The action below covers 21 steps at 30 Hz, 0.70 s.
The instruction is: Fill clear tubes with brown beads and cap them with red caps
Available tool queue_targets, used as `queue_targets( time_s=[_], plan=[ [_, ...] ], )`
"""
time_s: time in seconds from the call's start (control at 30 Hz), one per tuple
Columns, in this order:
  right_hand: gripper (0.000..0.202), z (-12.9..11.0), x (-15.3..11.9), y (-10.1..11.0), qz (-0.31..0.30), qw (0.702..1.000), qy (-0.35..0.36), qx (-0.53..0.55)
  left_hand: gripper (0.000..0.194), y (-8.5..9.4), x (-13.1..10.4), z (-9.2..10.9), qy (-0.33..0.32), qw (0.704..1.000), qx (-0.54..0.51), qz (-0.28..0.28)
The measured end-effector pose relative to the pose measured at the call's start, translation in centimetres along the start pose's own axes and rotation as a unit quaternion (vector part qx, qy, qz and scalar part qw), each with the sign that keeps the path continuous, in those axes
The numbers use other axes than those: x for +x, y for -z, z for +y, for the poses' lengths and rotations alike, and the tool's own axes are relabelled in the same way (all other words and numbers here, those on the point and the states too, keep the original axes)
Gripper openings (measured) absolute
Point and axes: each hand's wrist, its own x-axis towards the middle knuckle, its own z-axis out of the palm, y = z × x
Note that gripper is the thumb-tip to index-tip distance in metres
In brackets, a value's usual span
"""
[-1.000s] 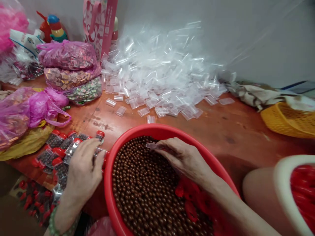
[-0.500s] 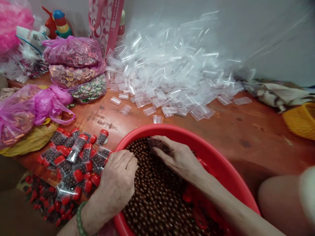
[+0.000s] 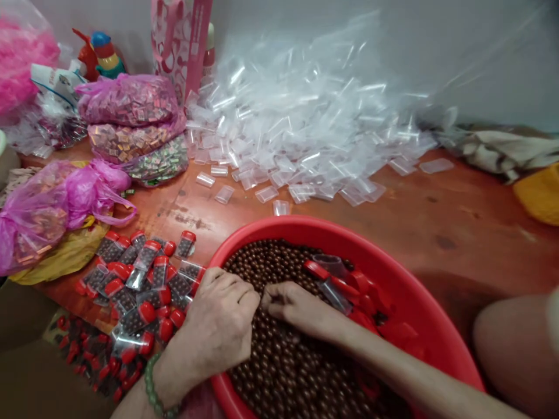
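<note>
A red basin (image 3: pixel 419 302) holds a mass of small shiny brown balls (image 3: pixel 271 256). My left hand (image 3: pixel 225 326), a green bead bracelet at its wrist, is closed at the basin's left rim; its curled fingers hide whatever is in them. Close beside it, my right hand (image 3: pixel 294 305) is over the balls with fingertips pinched together. What they grip, if anything, is hidden. Red plastic caps (image 3: pixel 375 294) and a clear plastic sleeve (image 3: pixel 334 294) lie at the basin's right side.
Left of the basin lie many red-capped clear containers (image 3: pixel 159 270) filled with dark balls, with more lower down. Clear plastic sleeves (image 3: pixel 301 151) are heaped by the wall. Pink bags (image 3: pixel 131 105) of small packets stand at the back left, a yellow basket (image 3: pixel 541 192) at far right.
My right hand has drawn back toward my left hand, and the clear piece at its fingers no longer shows. Caps and sleeves in the basin are now uncovered. My left hand shifted slightly right.
</note>
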Motion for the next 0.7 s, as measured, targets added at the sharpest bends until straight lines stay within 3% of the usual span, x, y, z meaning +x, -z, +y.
queue_targets(
  time_s=[0.13, 0.23, 0.3, 0.5, 0.6, 0.7],
  plan=[
    [0.005, 0.0, -0.1, 0.0, -0.104, 0.981, -0.099, 0.132, 0.034, 1.1, 0.1, 0.3, -0.044, 0.994, -0.044, -0.085],
    [0.008, 0.1, -0.2, -0.1, -0.121, 0.962, -0.119, 0.212, 0.046, 1.2, 0.2, 0.8, -0.059, 0.986, -0.040, -0.152],
    [0.009, 0.1, -0.4, -0.4, -0.118, 0.953, -0.119, 0.251, 0.042, 1.0, 0.2, 1.2, -0.043, 0.984, -0.014, -0.175],
    [0.013, -0.4, -1.6, -1.2, -0.099, 0.938, -0.083, 0.321, 0.027, 0.8, 0.5, 1.2, -0.021, 0.989, -0.064, -0.133],
    [0.016, -1.1, -2.5, -1.2, -0.082, 0.935, -0.049, 0.343, 0.025, 1.0, 0.5, 1.1, -0.007, 0.979, -0.183, -0.086],
    [0.019, -1.7, -3.5, -0.8, -0.052, 0.932, -0.006, 0.358, 0.022, 1.1, 0.3, 1.3, 0.024, 0.946, -0.320, -0.053]
  ],
)
